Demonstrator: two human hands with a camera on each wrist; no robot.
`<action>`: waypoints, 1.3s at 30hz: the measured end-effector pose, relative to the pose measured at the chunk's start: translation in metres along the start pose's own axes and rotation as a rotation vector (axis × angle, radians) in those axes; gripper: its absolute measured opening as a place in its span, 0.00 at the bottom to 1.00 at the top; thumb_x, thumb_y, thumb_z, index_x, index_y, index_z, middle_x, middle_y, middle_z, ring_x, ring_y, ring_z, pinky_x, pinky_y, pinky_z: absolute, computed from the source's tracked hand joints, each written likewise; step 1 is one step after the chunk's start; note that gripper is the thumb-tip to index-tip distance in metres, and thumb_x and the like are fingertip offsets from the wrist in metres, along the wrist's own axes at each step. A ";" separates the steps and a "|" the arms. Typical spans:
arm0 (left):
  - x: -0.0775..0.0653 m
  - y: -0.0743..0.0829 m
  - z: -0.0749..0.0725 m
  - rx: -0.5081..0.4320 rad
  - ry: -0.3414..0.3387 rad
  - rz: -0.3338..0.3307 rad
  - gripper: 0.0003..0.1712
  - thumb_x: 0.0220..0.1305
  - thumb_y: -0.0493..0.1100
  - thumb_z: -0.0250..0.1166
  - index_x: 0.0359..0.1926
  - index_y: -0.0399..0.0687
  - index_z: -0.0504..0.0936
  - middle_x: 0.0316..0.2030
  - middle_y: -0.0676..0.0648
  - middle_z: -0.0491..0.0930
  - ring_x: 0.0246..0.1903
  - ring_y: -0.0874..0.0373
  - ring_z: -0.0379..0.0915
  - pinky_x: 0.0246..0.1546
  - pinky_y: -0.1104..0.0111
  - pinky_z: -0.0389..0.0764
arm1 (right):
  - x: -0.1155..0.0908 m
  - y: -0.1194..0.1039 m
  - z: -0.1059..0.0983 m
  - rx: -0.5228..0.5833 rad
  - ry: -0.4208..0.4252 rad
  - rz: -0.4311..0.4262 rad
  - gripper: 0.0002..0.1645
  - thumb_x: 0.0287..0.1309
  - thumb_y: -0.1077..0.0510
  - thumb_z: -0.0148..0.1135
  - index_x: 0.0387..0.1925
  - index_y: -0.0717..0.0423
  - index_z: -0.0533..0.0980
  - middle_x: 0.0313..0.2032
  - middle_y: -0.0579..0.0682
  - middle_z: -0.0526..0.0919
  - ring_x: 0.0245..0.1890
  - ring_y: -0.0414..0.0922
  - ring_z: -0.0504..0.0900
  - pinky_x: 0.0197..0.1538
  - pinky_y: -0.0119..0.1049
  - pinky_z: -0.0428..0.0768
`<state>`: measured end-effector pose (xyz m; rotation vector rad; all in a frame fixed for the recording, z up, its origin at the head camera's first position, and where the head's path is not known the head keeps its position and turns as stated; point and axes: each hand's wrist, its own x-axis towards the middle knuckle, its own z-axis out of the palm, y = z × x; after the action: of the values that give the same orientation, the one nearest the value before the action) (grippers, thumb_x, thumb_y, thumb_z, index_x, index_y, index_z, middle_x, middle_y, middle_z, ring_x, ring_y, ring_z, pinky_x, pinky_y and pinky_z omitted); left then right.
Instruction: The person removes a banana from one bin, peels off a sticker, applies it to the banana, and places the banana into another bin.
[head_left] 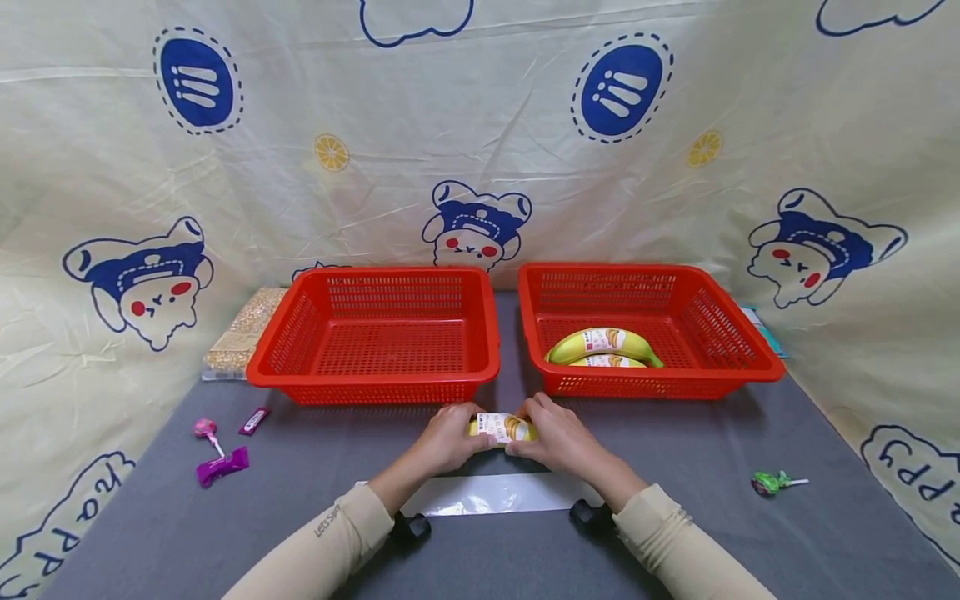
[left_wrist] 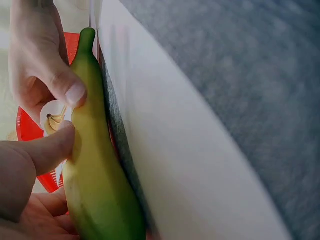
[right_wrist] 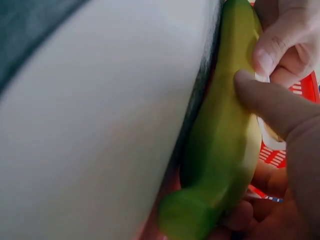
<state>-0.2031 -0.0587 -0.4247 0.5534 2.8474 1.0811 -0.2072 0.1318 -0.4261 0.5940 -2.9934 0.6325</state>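
Observation:
A yellow-green banana (left_wrist: 97, 155) lies between both hands, just above the grey tabletop. My left hand (head_left: 450, 435) grips one end and my right hand (head_left: 557, 433) grips the other. The two thumbs press close together near the edge of a banana-printed label (head_left: 504, 427) that sits on the banana. In the right wrist view the green stem end faces the camera, with the right fingers curled beneath. Closer to me, a glossy white strip (head_left: 495, 494) lies flat on the table, partly hidden by the wrists.
Behind the hands stand two red baskets, the left one (head_left: 375, 390) and the right one (head_left: 652, 385), which holds labelled bananas (head_left: 637, 346). A pink lollipop (head_left: 204, 427) and wrapped sweets (head_left: 222, 467) lie left. A green lollipop (head_left: 767, 483) lies right. A grain bag (head_left: 251, 329) touches the left basket.

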 end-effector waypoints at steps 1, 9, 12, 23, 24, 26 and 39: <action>0.000 0.000 0.000 0.002 -0.003 0.010 0.18 0.51 0.43 0.70 0.42 0.39 0.81 0.36 0.44 0.82 0.36 0.54 0.73 0.37 0.65 0.70 | 0.000 0.001 0.000 0.016 0.002 -0.001 0.23 0.42 0.45 0.73 0.37 0.54 0.78 0.32 0.46 0.75 0.29 0.39 0.72 0.34 0.36 0.72; -0.002 0.000 0.001 0.011 -0.008 0.039 0.17 0.53 0.41 0.68 0.43 0.39 0.79 0.38 0.43 0.80 0.40 0.52 0.71 0.42 0.62 0.68 | 0.008 0.000 -0.002 0.077 -0.021 0.088 0.21 0.49 0.39 0.66 0.32 0.52 0.81 0.28 0.44 0.78 0.28 0.39 0.73 0.34 0.35 0.69; -0.003 0.000 0.001 0.014 0.000 0.043 0.16 0.53 0.41 0.68 0.43 0.39 0.80 0.38 0.43 0.80 0.40 0.52 0.71 0.43 0.62 0.69 | 0.009 0.001 -0.002 0.112 -0.034 0.088 0.18 0.51 0.41 0.66 0.30 0.52 0.80 0.27 0.44 0.78 0.27 0.39 0.72 0.32 0.34 0.68; -0.005 -0.002 0.004 -0.053 0.053 0.014 0.22 0.52 0.41 0.70 0.48 0.41 0.76 0.42 0.42 0.80 0.45 0.49 0.72 0.48 0.58 0.69 | 0.013 0.021 -0.001 0.460 -0.154 0.139 0.09 0.60 0.53 0.59 0.35 0.54 0.80 0.35 0.49 0.80 0.35 0.42 0.72 0.39 0.34 0.68; -0.005 -0.002 0.004 -0.064 0.065 0.016 0.23 0.51 0.41 0.70 0.49 0.42 0.76 0.42 0.42 0.80 0.45 0.49 0.72 0.48 0.58 0.69 | 0.013 0.021 -0.001 0.469 -0.154 0.142 0.09 0.61 0.54 0.59 0.36 0.55 0.80 0.35 0.49 0.81 0.36 0.43 0.72 0.39 0.34 0.68; -0.006 -0.002 0.005 -0.071 0.089 0.019 0.24 0.50 0.40 0.71 0.49 0.45 0.74 0.41 0.43 0.79 0.44 0.49 0.71 0.47 0.58 0.69 | 0.014 0.022 0.000 0.474 -0.158 0.147 0.10 0.61 0.54 0.58 0.38 0.56 0.80 0.36 0.50 0.81 0.35 0.43 0.72 0.39 0.34 0.68; -0.019 -0.001 0.001 0.163 0.176 0.128 0.14 0.53 0.43 0.70 0.43 0.55 0.85 0.41 0.47 0.78 0.43 0.52 0.70 0.45 0.59 0.72 | 0.015 0.019 0.003 0.431 -0.166 0.202 0.12 0.62 0.53 0.57 0.39 0.56 0.80 0.34 0.49 0.81 0.32 0.42 0.72 0.36 0.33 0.68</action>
<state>-0.1856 -0.0656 -0.4278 0.6922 3.1124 0.9649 -0.2280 0.1417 -0.4344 0.3702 -3.1069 1.3249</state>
